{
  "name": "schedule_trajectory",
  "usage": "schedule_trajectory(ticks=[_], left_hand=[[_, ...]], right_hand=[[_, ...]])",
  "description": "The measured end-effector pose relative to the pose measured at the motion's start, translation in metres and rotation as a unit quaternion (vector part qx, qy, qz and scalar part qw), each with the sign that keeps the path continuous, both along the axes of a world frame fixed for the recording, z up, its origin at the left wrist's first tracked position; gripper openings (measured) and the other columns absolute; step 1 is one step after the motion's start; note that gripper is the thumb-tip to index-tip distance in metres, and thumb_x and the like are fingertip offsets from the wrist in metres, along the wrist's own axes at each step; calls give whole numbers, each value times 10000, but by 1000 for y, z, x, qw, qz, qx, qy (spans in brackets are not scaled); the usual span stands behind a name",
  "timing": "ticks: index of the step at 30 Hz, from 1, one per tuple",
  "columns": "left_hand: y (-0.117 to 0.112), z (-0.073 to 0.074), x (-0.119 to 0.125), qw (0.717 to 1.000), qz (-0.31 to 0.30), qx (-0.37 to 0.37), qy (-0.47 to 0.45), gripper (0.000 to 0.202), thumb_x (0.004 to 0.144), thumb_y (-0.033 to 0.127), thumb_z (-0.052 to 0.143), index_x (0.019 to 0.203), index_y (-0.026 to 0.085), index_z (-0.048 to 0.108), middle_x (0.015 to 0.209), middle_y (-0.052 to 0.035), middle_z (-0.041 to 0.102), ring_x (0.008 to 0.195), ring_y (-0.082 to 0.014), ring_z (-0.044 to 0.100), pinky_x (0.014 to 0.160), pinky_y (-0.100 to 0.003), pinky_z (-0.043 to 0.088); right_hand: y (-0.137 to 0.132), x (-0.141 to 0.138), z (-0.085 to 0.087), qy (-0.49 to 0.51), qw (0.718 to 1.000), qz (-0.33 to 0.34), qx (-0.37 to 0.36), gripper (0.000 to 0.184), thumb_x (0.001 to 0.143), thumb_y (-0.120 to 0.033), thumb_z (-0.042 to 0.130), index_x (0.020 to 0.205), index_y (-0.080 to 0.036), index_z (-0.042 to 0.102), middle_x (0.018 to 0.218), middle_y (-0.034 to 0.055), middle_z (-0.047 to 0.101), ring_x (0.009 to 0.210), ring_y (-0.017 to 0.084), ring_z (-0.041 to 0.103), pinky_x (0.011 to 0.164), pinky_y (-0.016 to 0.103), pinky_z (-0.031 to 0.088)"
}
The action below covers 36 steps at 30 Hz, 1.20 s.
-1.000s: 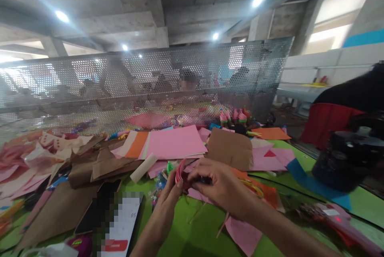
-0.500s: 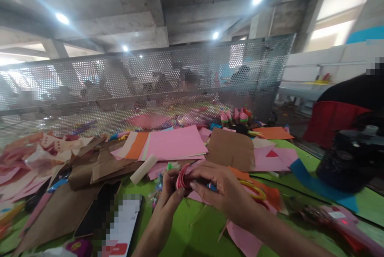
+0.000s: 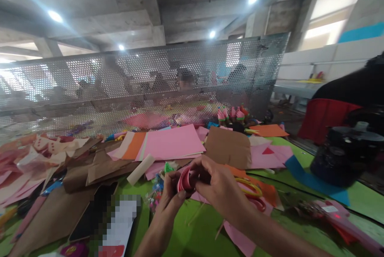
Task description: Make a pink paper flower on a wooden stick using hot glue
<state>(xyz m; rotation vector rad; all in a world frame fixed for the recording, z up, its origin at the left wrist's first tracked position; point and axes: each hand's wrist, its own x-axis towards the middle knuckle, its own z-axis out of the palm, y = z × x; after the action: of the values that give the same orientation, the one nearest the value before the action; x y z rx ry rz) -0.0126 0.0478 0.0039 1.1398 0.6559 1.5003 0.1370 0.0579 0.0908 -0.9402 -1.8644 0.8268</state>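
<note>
Both my hands meet over the green table (image 3: 192,233) and pinch a small curled pink paper piece (image 3: 184,179). My left hand (image 3: 171,193) grips it from below with thumb and fingers closed. My right hand (image 3: 220,187) closes on it from the right and partly hides it. Scissors with yellow and red handles (image 3: 253,193) lie just right of my right hand on orange paper. A stack of pink and orange sheets (image 3: 168,143) lies beyond my hands.
Brown paper pieces (image 3: 99,165) and a brown card (image 3: 229,147) cover the table's left and middle. A phone (image 3: 93,213) lies at the front left. A perforated metal screen (image 3: 144,85) stands behind, with people beyond it. A black pot (image 3: 345,157) stands right, near a person in black and red.
My hands have turned the pink piece and shifted slightly up. The camera has tilted a little, so the table sits slightly lower left in view.
</note>
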Motion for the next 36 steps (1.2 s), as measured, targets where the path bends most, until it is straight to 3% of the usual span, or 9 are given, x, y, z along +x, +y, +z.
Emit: schedule_trajectory(ticks=[8, 13, 18, 23, 27, 36], left_hand=[[2, 0, -1, 1000, 19, 3, 15, 383, 716, 425, 779, 969, 219, 579, 811, 16, 633, 680, -132, 560, 580, -218, 426], [2, 0, 1, 1000, 14, -9, -3, 482, 672, 479, 801, 1000, 243, 540, 904, 9, 681, 698, -140, 611, 589, -231, 459], [-4, 2, 4, 1000, 19, 0, 19, 427, 735, 465, 744, 1046, 270, 525, 986, -3, 701, 750, -159, 635, 610, -232, 470], [-7, 4, 2, 999, 22, -8, 34, 384, 760, 403, 731, 1065, 275, 536, 984, 1, 689, 723, -145, 618, 591, -218, 446], [-5, 3, 3, 999, 26, 6, 27, 434, 755, 480, 723, 1081, 275, 524, 975, -5, 682, 709, -147, 609, 603, -233, 453], [-4, 0, 1, 999, -11, 18, 41, 433, 806, 479, 682, 1139, 268, 501, 1045, -32, 668, 725, -137, 619, 662, -256, 488]], right_hand=[[-1, 3, 4, -119, 991, -45, 51, 327, 674, -4, 568, 918, -211, 640, 826, -1, 723, 742, 165, 654, 640, 229, 436], [1, 2, 1, -139, 988, -29, 61, 358, 697, 1, 567, 971, -215, 643, 861, 15, 722, 781, 178, 657, 665, 243, 441], [3, 0, -4, -139, 986, -30, 87, 460, 689, 8, 558, 1083, -224, 617, 942, 29, 729, 847, 189, 663, 719, 266, 452], [4, 0, -2, -147, 985, -29, 87, 399, 653, 14, 539, 961, -214, 650, 877, 12, 722, 783, 170, 646, 656, 238, 423], [6, 2, 2, -176, 978, -46, 98, 284, 620, 17, 561, 785, -185, 672, 778, 9, 701, 706, 159, 610, 618, 234, 393], [5, 2, 9, -200, 978, -25, 60, 244, 656, 6, 585, 746, -174, 723, 771, 21, 721, 695, 159, 617, 624, 240, 408]])
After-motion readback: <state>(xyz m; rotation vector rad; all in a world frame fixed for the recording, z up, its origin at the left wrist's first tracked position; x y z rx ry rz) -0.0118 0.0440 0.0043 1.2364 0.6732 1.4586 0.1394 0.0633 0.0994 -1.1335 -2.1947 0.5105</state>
